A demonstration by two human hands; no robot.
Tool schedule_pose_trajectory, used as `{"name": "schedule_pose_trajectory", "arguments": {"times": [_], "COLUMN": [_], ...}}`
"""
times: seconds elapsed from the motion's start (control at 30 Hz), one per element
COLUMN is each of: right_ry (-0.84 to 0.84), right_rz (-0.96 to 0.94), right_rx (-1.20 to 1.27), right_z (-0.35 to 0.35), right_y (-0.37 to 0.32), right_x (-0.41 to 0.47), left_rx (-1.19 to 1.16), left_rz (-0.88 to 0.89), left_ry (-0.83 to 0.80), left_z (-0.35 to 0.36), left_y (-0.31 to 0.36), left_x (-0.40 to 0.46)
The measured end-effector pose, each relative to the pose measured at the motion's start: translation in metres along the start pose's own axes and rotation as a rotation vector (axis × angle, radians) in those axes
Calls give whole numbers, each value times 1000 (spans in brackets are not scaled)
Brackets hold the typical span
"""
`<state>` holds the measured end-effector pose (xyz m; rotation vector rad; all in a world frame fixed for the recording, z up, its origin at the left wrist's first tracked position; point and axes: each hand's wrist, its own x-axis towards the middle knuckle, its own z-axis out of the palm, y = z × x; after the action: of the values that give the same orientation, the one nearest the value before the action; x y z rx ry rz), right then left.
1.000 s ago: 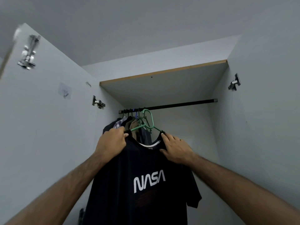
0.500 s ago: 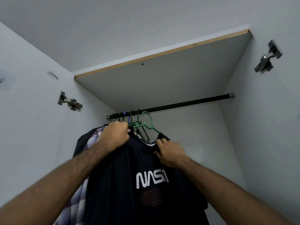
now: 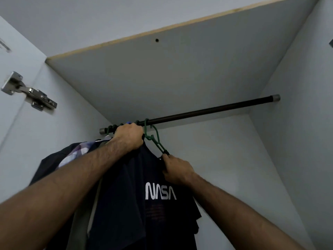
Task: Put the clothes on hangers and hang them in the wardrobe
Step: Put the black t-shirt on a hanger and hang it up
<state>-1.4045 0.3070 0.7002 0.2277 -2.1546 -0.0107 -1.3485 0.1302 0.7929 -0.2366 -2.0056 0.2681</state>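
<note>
Your dark navy NASA T-shirt (image 3: 162, 204) hangs from a green hanger (image 3: 156, 141) at the left part of the wardrobe's black rail (image 3: 207, 110), with the hanger's hook looped over the rail just to the right of your left hand. Your left hand (image 3: 129, 138) is raised right up to the rail, its fingers curled into a fist around the shirt's left shoulder, where the hanger's left arm disappears under your knuckles; whether the fingers also catch the hanger itself is hidden by the hand. Your right hand (image 3: 177, 170) sits lower, its fingers bent and pinching the fabric at the shirt's right shoulder, just where the hanger's green arm slopes down into the cloth. The shirt's front, with its white lettering, faces you and drapes down between your forearms. To the left of your left hand, several more hanger hooks (image 3: 112, 128) crowd the rail's near end, and the garments below them press against the T-shirt: a plaid shirt (image 3: 75, 154) in purple and white, a dark garment (image 3: 50, 166) further left, and a grey-green piece (image 3: 79, 228) lower down. The rail's right stretch runs bare to its end cap at the right wall. A grey shelf panel (image 3: 171, 73) with a pale wooden edge lies above the rail, and a metal door hinge (image 3: 29, 92) sits on the left side panel.
</note>
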Motion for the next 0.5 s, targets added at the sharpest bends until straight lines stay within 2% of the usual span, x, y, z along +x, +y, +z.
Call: {"name": "schedule_pose_trajectory", "arguments": {"times": [0.3,0.5], "right_ry": [69,-15], "right_rz": [9,-51], "right_rx": [87,105], "right_z": [15,21], "right_y": [4,3], "right_x": [43,39], "left_rx": [45,91], "left_rz": [-22,-47], "left_ry": [138,28], "left_z": [16,4], "left_y": [6,2], "left_x": [25,-2]}}
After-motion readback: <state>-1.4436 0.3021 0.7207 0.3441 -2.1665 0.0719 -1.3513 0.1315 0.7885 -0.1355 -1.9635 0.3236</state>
